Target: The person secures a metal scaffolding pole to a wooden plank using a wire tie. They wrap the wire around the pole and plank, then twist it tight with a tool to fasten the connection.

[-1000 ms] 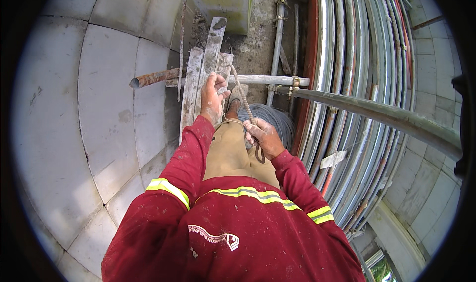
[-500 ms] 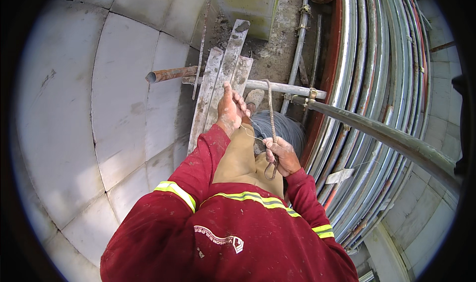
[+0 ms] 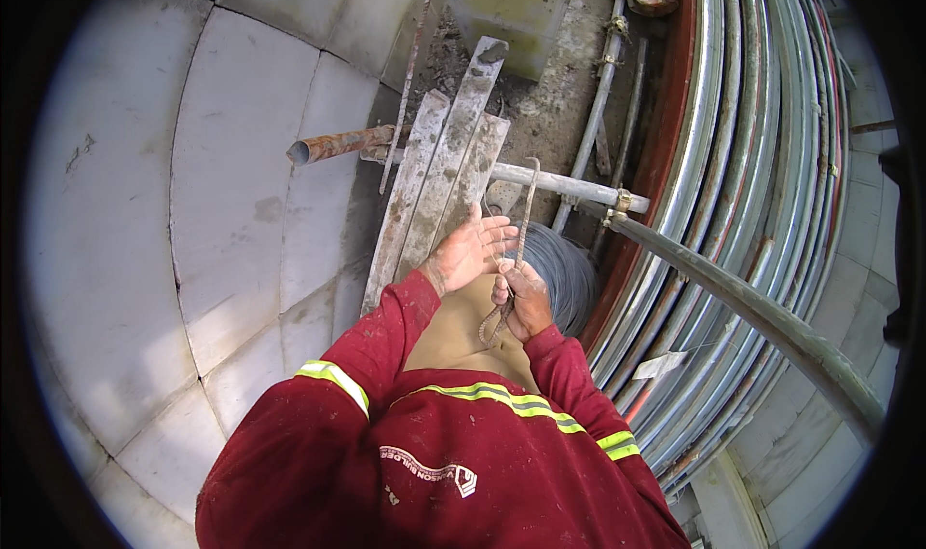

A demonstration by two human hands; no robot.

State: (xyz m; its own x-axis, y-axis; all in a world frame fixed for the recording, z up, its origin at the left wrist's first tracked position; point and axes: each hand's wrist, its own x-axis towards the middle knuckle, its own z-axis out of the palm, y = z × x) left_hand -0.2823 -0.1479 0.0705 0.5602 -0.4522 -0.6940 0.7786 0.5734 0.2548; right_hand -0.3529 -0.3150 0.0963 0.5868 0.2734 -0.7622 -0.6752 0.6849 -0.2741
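Note:
My right hand (image 3: 524,300) is closed around a rebar tying hook (image 3: 526,213), a ribbed steel rod bent at its top and looped at its lower end. Just left of it, my left hand (image 3: 471,252) is open, its fingers stretched toward the rod and the palm partly showing. A thin strand of wire shows faintly between the two hands; where it ends I cannot make out. Behind and below the right hand lies a coil of grey tie wire (image 3: 569,277), partly covered by my hand and leg.
Three mortar-stained planks (image 3: 439,168) lean on a horizontal scaffold pipe (image 3: 569,186). A rusty pipe end (image 3: 323,148) juts leftward. Many long metal pipes (image 3: 719,192) are stacked at right, crossed by a thick slanting pipe (image 3: 743,293). Pale wall panels (image 3: 241,153) stand at left.
My hands have come closer together. The left hand has opened, its fingers spreading, and the right has moved left with the tying hook. The wire strand between them shows less clearly.

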